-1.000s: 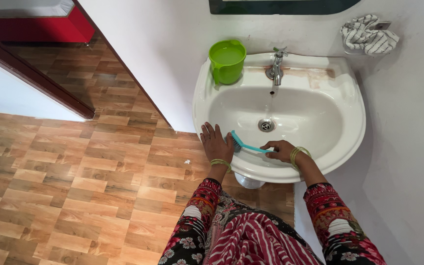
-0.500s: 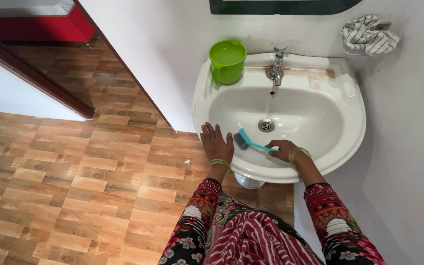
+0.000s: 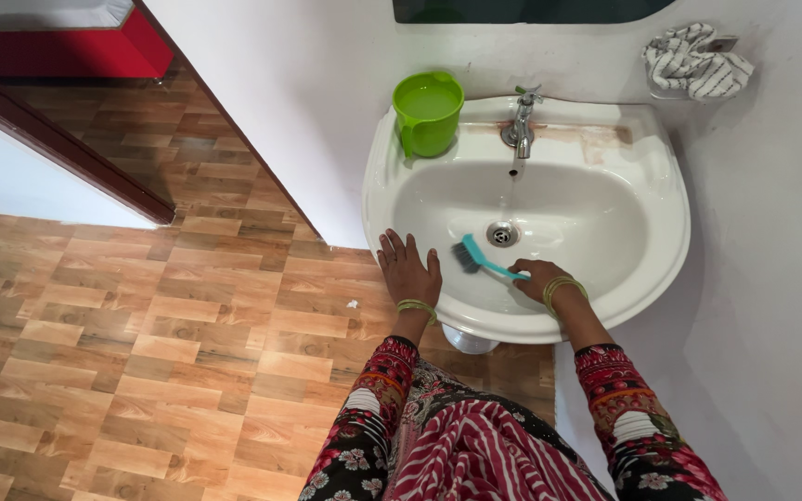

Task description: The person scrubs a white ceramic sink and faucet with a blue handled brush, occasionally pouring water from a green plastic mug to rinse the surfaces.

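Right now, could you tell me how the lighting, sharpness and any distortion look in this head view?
Head view: even, soft daylight, no harsh shadows; mild glare on the white sink rim and the tap; wide-angle bending at the edges, door frame slanted; the brush in the right hand and the left hand on the rim look sharp, without motion blur.

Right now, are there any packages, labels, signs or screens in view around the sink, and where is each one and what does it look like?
None show: no package, label, sign or screen.
The white sink carries only a green jug and a metal tap.
The right hand holds a teal brush; the left hand rests on the rim.
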